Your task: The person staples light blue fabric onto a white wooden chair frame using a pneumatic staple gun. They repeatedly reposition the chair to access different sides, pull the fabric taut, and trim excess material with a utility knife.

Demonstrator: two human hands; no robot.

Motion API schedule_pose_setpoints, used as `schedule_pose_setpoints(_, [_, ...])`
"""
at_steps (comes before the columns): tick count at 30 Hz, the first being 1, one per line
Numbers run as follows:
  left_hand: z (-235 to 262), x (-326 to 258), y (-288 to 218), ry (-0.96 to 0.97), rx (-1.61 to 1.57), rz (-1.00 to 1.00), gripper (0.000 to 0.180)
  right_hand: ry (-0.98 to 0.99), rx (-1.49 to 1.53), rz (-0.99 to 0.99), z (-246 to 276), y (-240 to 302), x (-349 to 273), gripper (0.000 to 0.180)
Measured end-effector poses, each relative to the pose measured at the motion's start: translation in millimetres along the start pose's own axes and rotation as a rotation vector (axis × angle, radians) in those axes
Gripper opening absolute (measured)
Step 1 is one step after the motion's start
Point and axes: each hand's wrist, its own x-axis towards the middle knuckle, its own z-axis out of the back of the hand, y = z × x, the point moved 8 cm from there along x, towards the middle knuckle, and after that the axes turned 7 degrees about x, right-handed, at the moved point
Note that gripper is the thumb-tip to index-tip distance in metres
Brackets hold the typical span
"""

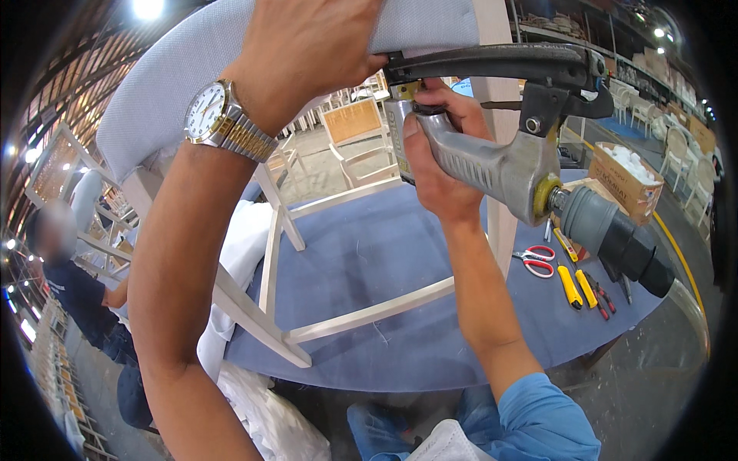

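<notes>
My left hand (pixel 315 50), with a watch (pixel 209 114) on its wrist, lies over the lower edge of a chair's light grey padded part (pixel 181 84). Its thumb bends at that edge, close to the nose of a pneumatic staple gun; most other fingers are cut off by the picture's top. My right hand (pixel 446 157) is wrapped round the staple gun's (pixel 480 157) metal body, under its black lever. The gun's nose is up against the padded part. Below stands the chair's pale wooden frame (pixel 369 311), on a blue-grey covered table (pixel 354 269).
A clear air hose (pixel 688 311) runs from the gun's coupling down the right side. Red-handled scissors (pixel 536 261), yellow cutters (pixel 570 287) and pliers (pixel 602 298) lie at the table's right. Beyond is a cardboard box (pixel 626 180). Another person (pixel 81 296) works at the left.
</notes>
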Motion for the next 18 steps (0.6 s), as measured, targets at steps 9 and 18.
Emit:
schedule_pose_setpoints(9, [-17, 12, 5, 0.139, -0.011, 0.018, 0.085, 0.111, -0.033, 0.098, -7, 9, 5, 0.028])
schedule_pose_setpoints(18, [-9, -20, -12, -0.2, 0.158, -0.2, 0.081, 0.127, -0.12, 0.012, -8, 10, -2, 0.031])
